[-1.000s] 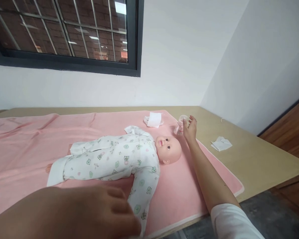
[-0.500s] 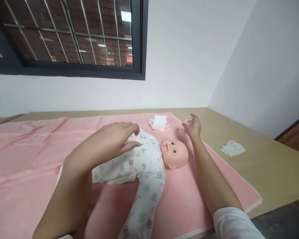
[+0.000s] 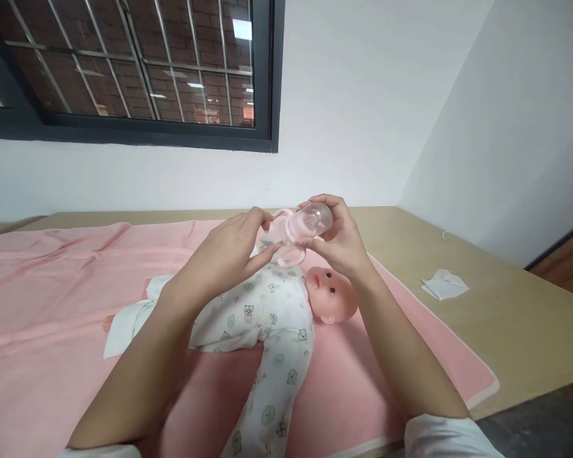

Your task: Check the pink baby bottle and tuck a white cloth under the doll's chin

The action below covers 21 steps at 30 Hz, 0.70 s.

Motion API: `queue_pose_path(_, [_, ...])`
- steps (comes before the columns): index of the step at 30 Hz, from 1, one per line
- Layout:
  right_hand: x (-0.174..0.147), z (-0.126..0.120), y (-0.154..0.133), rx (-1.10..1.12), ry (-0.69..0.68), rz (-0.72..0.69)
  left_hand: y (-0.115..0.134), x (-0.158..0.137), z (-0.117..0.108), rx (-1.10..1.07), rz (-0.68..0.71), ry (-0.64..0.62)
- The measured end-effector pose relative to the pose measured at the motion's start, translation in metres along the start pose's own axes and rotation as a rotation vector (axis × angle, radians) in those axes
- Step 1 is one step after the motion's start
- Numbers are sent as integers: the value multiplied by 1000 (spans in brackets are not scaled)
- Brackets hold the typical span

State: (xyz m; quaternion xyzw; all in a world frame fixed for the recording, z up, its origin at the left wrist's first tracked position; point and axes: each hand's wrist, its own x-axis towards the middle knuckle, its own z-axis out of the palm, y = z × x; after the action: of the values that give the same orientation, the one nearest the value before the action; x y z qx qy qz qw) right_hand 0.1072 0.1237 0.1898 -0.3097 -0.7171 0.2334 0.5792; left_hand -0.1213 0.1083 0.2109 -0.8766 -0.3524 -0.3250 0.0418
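A clear baby bottle (image 3: 293,227) with pink handles is held above the doll's chest, tilted, with its clear domed cap (image 3: 318,218) toward the right. My left hand (image 3: 241,245) closes on the lower body of the bottle, thumb below and fingers above. Around the capped end curls my right hand (image 3: 339,235), its thumb underneath. Below both hands lies a baby doll (image 3: 332,296) on its back, head to the right. It wears a white suit (image 3: 277,318) with green animal prints. My left forearm hides part of its legs.
A pink blanket (image 3: 353,375) under the doll covers much of the tan table (image 3: 520,318). A folded white tissue (image 3: 444,284) lies on the table at right. Behind stand a white wall (image 3: 344,114) and a dark-framed barred window (image 3: 267,83).
My right hand has come left from beyond the doll's head, where it held something clear. My left hand has moved slightly, and both now grip the bottle. The white tissue behind the doll is hidden.
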Motion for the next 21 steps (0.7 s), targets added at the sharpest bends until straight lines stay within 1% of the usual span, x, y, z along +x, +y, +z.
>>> queue_pose_path(3, [-8,14,-18,23,-14,-21,3,-4,-5,-41,11,-16])
queue_pose_path(7, [-15,24,-25,21,12,-8,6,-7,-7,-76,-8,-71])
queue_pose_path(13, [-21,37,-29,78,-37,54,6,-4,-5,-109,-67,-9])
queue_pose_path(18, [-23,39,-32,74,-1,90,6,-2,-10,-169,-142,-116])
queue_pose_path(21, [-23,43,-31,89,26,135,5,0,-8,-265,-189,-226])
